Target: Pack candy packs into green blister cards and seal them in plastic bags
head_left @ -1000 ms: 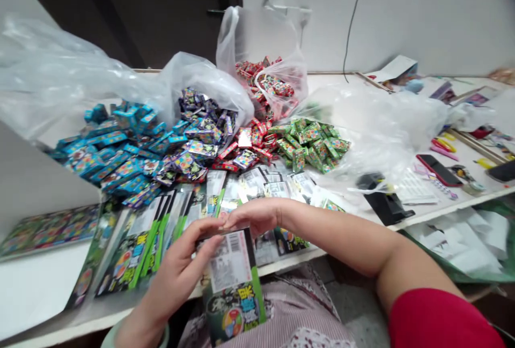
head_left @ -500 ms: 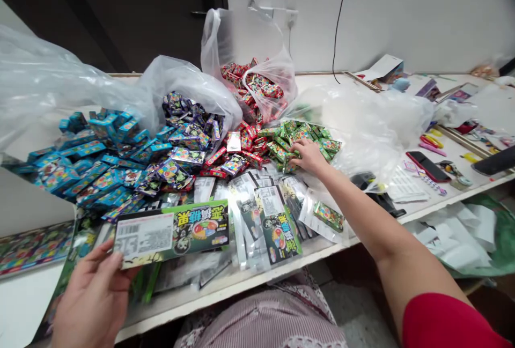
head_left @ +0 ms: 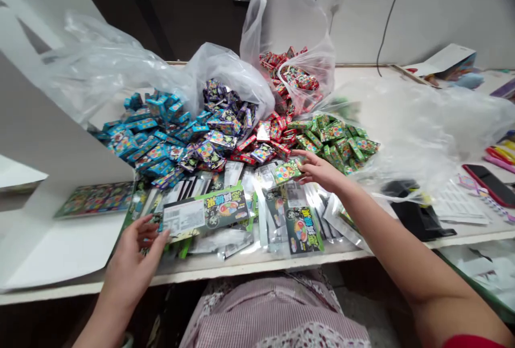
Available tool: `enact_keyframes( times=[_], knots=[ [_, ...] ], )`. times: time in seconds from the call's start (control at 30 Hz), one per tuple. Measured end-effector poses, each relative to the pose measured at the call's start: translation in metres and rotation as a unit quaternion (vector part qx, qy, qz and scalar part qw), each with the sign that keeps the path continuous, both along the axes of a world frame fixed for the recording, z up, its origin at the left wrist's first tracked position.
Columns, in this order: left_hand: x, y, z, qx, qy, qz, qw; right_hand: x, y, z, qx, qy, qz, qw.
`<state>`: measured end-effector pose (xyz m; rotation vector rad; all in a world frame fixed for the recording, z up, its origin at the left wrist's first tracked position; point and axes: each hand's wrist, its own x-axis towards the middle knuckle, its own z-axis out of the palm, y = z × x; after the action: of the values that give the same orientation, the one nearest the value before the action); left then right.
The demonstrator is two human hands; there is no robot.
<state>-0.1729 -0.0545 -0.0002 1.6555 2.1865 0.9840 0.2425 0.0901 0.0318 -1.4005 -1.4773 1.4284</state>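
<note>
My right hand is shut on a small green candy box, just in front of the heap of green candy boxes. My left hand is at the near left, its fingers apart. Its fingertips touch the lower left corner of a green printed header card with a white barcode label, which lies on a spread of clear packets. Part of the packets is hidden under the card. I cannot tell whether my left hand still grips the card.
Heaps of blue boxes, purple packs and red packs spill from clear plastic bags on the white table. A patterned strip lies left; a black holder and a red-cased phone lie right.
My right hand has come off the green heap with a small box in it. The green card has moved from my raised left hand down onto the packets. My view has swung.
</note>
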Motion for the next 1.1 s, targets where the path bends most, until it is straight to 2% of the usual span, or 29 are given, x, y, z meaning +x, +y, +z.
enact_keyframes(
  times=[0.07, 0.13, 0.17, 0.27, 0.33, 0.4, 0.5, 0.6, 0.67, 0.7, 0.77, 0.9, 1.0, 1.1],
  knots=[
    [0.004, 0.001, 0.007, 0.019, 0.042, -0.019, 0.999, -0.008, -0.006, -0.007, -0.038, 0.022, -0.006, 0.999],
    [0.016, 0.007, 0.014, 0.044, 0.069, -0.086, 0.993, -0.012, -0.015, -0.015, -0.046, 0.017, -0.025, 0.998],
    [0.024, 0.012, 0.017, 0.049, 0.085, -0.138, 0.986, -0.014, -0.02, -0.019, -0.038, 0.004, -0.033, 0.999],
    [0.046, 0.028, 0.021, 0.002, 0.144, -0.292, 0.946, -0.014, -0.042, -0.027, -0.022, -0.036, -0.039, 0.998],
    [0.054, 0.039, 0.018, -0.043, 0.186, -0.335, 0.923, -0.012, -0.057, -0.026, 0.011, -0.088, -0.019, 0.996],
    [0.053, 0.046, 0.013, -0.08, 0.213, -0.346, 0.91, -0.008, -0.066, -0.02, 0.096, -0.183, 0.023, 0.978],
    [0.045, 0.054, 0.007, -0.116, 0.223, -0.348, 0.903, -0.007, -0.056, -0.009, 0.242, -0.303, 0.156, 0.908],
    [0.041, 0.058, 0.008, -0.148, 0.218, -0.349, 0.899, -0.015, -0.031, -0.006, 0.257, -0.347, 0.291, 0.854],
    [0.042, 0.057, 0.013, -0.144, 0.209, -0.353, 0.901, -0.022, -0.018, -0.008, 0.246, -0.365, 0.335, 0.833],
    [0.042, 0.055, 0.016, -0.13, 0.202, -0.352, 0.904, -0.026, -0.016, -0.007, 0.253, -0.362, 0.343, 0.829],
    [0.042, 0.049, 0.024, -0.088, 0.184, -0.342, 0.917, -0.031, -0.02, -0.002, 0.291, -0.325, 0.326, 0.839],
    [0.044, 0.039, 0.041, -0.03, 0.157, -0.327, 0.931, -0.039, -0.045, 0.027, 0.369, -0.222, 0.235, 0.871],
    [0.05, 0.036, 0.049, -0.019, 0.151, -0.347, 0.926, -0.052, -0.056, 0.048, 0.403, -0.235, 0.224, 0.856],
    [0.054, 0.033, 0.05, -0.004, 0.154, -0.351, 0.924, -0.065, -0.057, 0.054, 0.416, -0.303, 0.247, 0.821]
  ],
)
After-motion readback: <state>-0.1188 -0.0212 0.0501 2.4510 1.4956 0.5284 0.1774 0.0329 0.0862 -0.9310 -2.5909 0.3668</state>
